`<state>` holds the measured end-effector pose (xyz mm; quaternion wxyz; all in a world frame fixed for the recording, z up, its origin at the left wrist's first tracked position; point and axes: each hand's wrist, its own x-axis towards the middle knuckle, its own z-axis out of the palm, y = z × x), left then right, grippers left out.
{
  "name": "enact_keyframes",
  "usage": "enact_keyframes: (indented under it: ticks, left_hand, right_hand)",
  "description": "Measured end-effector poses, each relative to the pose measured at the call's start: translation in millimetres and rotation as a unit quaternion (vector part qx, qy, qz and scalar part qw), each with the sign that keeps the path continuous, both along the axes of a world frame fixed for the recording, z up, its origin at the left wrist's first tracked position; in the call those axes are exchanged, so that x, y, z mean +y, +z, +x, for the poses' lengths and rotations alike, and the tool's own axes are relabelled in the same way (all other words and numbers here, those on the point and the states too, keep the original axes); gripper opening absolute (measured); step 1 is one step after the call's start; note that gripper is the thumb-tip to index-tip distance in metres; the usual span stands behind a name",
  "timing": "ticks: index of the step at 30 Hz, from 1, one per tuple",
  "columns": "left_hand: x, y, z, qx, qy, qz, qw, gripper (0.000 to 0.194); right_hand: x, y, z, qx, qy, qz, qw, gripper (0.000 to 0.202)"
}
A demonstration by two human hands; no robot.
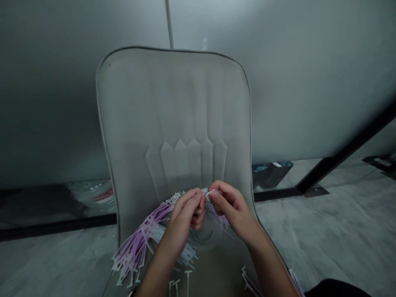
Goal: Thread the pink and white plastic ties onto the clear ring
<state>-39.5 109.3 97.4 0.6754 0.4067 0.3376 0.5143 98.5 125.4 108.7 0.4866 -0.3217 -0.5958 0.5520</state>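
Note:
My left hand [188, 212] and my right hand [231, 208] meet fingertip to fingertip above the chair seat. The right thumb and forefinger pinch a thin pale plastic strip [212, 192]. The left fingers are pinched together close to its other end; what they hold is hidden. A bundle of purple strips with angled, T-like ends [136, 247] fans out left of my left arm. Paler whitish strips [187, 255] lie partly behind that arm. Small white pieces [177, 196] cluster behind the hands. Beneath them is a clear round object [204, 237], partly covered.
The grey padded chair [176, 103] stands against pale panels [309, 74]. A few loose strips [188, 280] lie at the front of the seat, with purple ones [250, 282] by my right forearm. A dark box-like item [272, 175] and clear plastic wrapping [100, 194] show behind the chair.

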Motion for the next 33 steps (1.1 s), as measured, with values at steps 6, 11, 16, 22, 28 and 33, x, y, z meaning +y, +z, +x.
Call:
enact_keyframes:
  ticks: [6, 11, 16, 22, 28, 33]
  left_hand:
    - [-1, -2.0, 2, -0.078, -0.028, 0.0, 0.997, 0.034]
    - [-1, -1.0, 4, -0.11, -0.032, 0.0, 0.993, 0.035]
    - [0, -5.6, 4, -0.096, -0.03, 0.002, 0.995, 0.035]
    - [-2, -3.0, 5, -0.077, -0.014, -0.005, 0.997, 0.035]
    - [-3, -2.1, 5, -0.081, -0.021, 0.002, 0.996, 0.035]
    - [-2, -4.6, 4, -0.083, -0.027, 0.004, 0.996, 0.035]
  right_hand:
    - [-4, -2.6, -6, 0.075, 0.013, -0.029, 0.997, 0.03]
    - [-4, -8.5, -10, 0.077, 0.015, -0.031, 0.996, 0.032]
    - [-4, -11.5, -11, 0.068, 0.014, -0.015, 0.997, 0.031]
    - [-5, -8.9, -11, 0.056, 0.017, 0.003, 0.998, 0.031]
    - [-4, -9.6, -12, 0.078, 0.036, -0.012, 0.996, 0.03]
    - [-5, -13.1, -13, 0.087, 0.036, -0.027, 0.995, 0.031]
